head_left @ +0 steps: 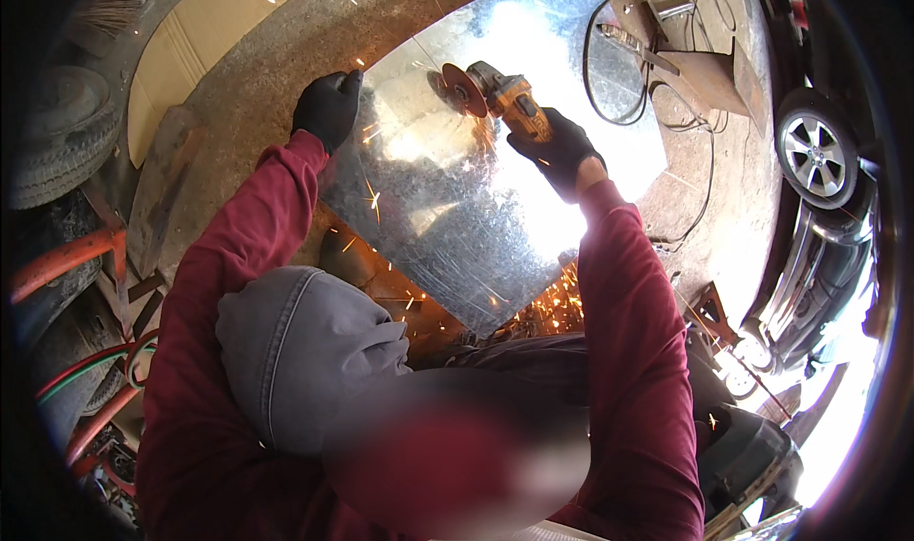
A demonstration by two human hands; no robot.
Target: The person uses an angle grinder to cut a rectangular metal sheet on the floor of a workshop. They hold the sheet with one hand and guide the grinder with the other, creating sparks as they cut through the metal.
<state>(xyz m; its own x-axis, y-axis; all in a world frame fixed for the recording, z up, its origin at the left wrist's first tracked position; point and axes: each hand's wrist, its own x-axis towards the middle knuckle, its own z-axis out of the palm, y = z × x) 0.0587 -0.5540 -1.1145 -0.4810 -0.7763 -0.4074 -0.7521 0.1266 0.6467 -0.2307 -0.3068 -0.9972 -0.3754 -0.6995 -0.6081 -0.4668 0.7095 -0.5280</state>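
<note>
My right hand, in a black glove, is wrapped round the body of a yellow and black angle grinder. Its reddish disc stands on edge over a shiny metal sheet, close to the sheet's far left side. My left hand, also gloved in black, is closed at the sheet's left edge; the fingertips are partly hidden. Orange sparks fly around the sheet, thickest below its near edge. Glare washes out the sheet's middle and right.
Flattened cardboard lies at the far left, above a tyre and a red metal frame. Cables and a metal piece lie on the concrete floor at the far right. Beyond them stands a car wheel.
</note>
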